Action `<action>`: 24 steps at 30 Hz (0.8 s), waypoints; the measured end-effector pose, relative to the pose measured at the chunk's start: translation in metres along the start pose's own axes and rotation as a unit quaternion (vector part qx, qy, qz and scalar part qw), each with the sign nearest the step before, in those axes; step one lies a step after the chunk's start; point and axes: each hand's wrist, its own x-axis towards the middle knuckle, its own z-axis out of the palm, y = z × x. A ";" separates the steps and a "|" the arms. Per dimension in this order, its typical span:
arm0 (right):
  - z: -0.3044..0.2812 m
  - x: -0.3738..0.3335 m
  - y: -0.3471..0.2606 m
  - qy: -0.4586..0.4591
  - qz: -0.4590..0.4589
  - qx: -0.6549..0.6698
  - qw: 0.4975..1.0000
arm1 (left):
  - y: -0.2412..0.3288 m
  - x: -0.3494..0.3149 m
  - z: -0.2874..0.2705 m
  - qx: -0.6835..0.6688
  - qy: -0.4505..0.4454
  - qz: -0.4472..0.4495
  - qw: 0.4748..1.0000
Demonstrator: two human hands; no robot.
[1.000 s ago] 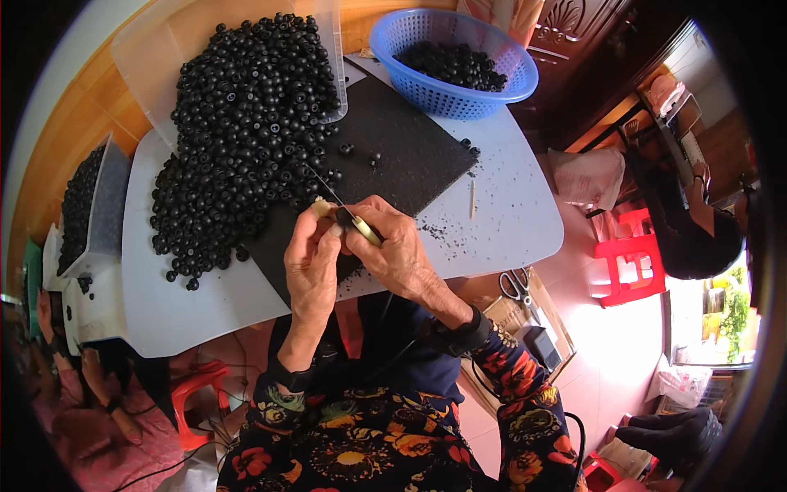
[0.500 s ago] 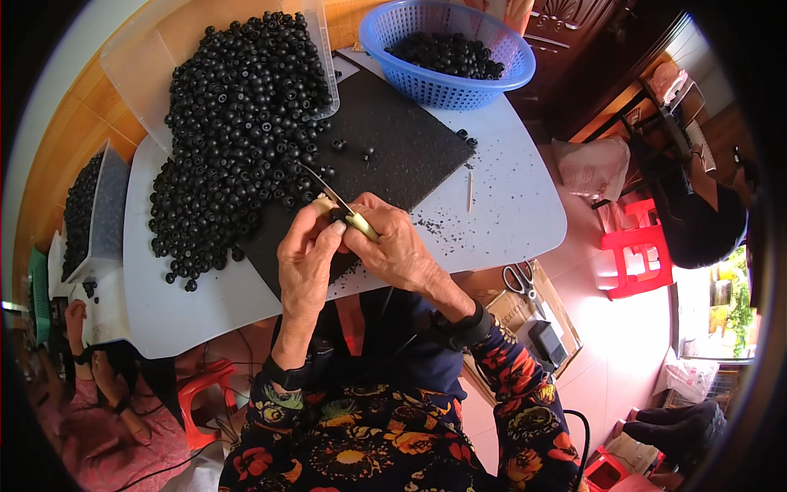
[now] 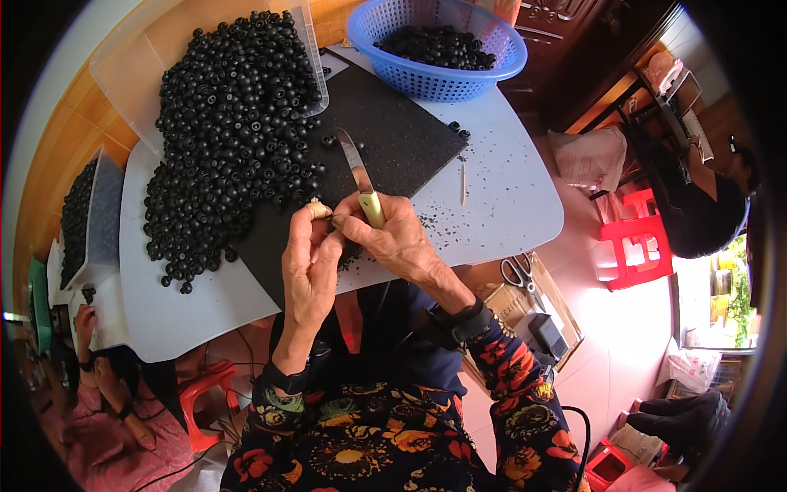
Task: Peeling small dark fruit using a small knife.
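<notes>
Right hand: the right hand [image 3: 399, 239] is curled tight round the pale yellowish handle of a knife [image 3: 361, 181], thumb pressed near the handle's top.
Knife: a narrow, smooth metal blade, slightly tapered, pointing up and away over the black mat [image 3: 393, 139]; the handle is short and rounded.
Left hand: the left hand [image 3: 309, 266] stands upright just beside the right, fingers bunched narrow, pinching a small black bead [image 3: 334, 221] between thumb and fingertips; the forefinger tip wears a pale wrap.
Bead: small, round and dark, held right at the knife handle's base, where the two hands meet above the near edge of the mat; its detail is too small to tell.
Bead pile: a big heap of black beads [image 3: 234, 139], round and matte, many with a hole or dimple on top, spilling from a clear plastic tray [image 3: 131, 66] onto the table.
Mat: flat, dark, finely grained sheet with black crumbs scattered along its edge.
Table: a pale grey table [image 3: 508, 197] with rounded corners and a smooth top.
Basket: a round blue plastic basket [image 3: 443, 78] with a slotted wall, holding more dark beads, at the far side.
Scissors: scissors [image 3: 519, 271] with black handles lie below the table's right edge.
</notes>
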 end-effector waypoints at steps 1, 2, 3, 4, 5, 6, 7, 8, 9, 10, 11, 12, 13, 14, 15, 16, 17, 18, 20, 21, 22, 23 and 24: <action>0.001 -0.001 -0.001 -0.001 0.000 0.001 1.000 | -0.001 0.001 -0.002 -0.001 -0.002 -0.015 1.000; 0.001 -0.001 -0.001 0.004 -0.012 0.013 1.000 | -0.001 0.001 -0.003 -0.001 -0.004 -0.030 1.000; 0.002 -0.003 -0.001 0.009 -0.023 0.026 0.999 | 0.000 0.001 -0.003 -0.001 -0.003 -0.030 1.000; 0.001 -0.003 0.001 0.009 -0.023 0.025 0.999 | 0.000 0.001 -0.002 -0.003 -0.011 -0.032 0.999; -0.001 -0.003 0.007 0.009 -0.034 0.060 0.998 | 0.001 0.001 -0.002 -0.006 -0.019 -0.035 0.999; -0.001 -0.003 0.009 0.008 -0.045 0.094 0.994 | 0.001 0.001 -0.002 -0.007 -0.027 -0.037 0.999; 0.000 -0.003 0.010 0.007 -0.045 0.094 0.994 | 0.001 0.001 -0.002 -0.006 -0.026 -0.037 0.999; 0.001 -0.003 0.010 0.010 -0.055 0.086 0.995 | 0.001 0.001 -0.001 -0.037 -0.008 -0.047 0.998; 0.002 -0.003 0.009 0.012 -0.065 0.077 0.995 | 0.001 0.001 -0.001 -0.067 0.009 -0.057 0.996; 0.002 -0.003 0.010 0.011 -0.066 0.077 0.995 | 0.004 0.002 -0.003 -0.115 0.022 -0.081 0.990; 0.003 -0.003 0.011 0.011 -0.057 0.086 0.995 | 0.004 0.001 -0.003 -0.114 0.023 -0.081 0.990; 0.004 -0.003 0.011 0.011 -0.047 0.095 0.994 | 0.001 0.001 -0.004 -0.133 0.027 -0.075 0.988; 0.005 -0.004 0.009 0.009 -0.047 0.095 0.994 | -0.001 0.000 -0.004 -0.152 0.031 -0.070 0.985; 0.006 -0.005 0.005 0.033 -0.049 0.083 0.995 | -0.003 0.000 -0.005 -0.170 0.035 -0.065 0.983; 0.007 -0.008 -0.001 0.058 -0.050 0.071 0.995 | -0.003 0.000 -0.005 -0.171 0.036 -0.065 0.982; 0.006 -0.010 -0.007 0.054 -0.052 0.018 0.997 | -0.001 0.000 -0.005 -0.166 0.038 -0.071 0.983; 0.005 -0.012 -0.005 0.054 -0.051 0.017 0.997 | 0.000 0.001 -0.005 -0.161 0.040 -0.078 0.983; 0.005 -0.012 -0.003 0.055 -0.100 -0.058 0.992 | 0.001 0.001 -0.006 -0.161 0.041 -0.077 0.983; 0.008 -0.020 -0.005 0.068 -0.137 -0.161 0.975 | 0.002 0.001 -0.006 -0.161 0.036 -0.086 0.982; 0.008 -0.022 -0.008 0.069 -0.136 -0.162 0.975 | 0.001 0.001 -0.006 -0.162 0.036 -0.086 0.982; 0.008 -0.024 -0.009 0.044 -0.161 -0.219 0.962 | -0.001 0.001 -0.007 -0.181 0.041 -0.080 0.979; 0.009 -0.026 -0.011 0.018 -0.184 -0.274 0.944 | -0.002 0.001 -0.008 -0.199 0.047 -0.074 0.976; 0.012 -0.028 -0.010 0.033 -0.192 -0.314 0.929 | -0.003 0.001 -0.008 -0.200 0.046 -0.075 0.976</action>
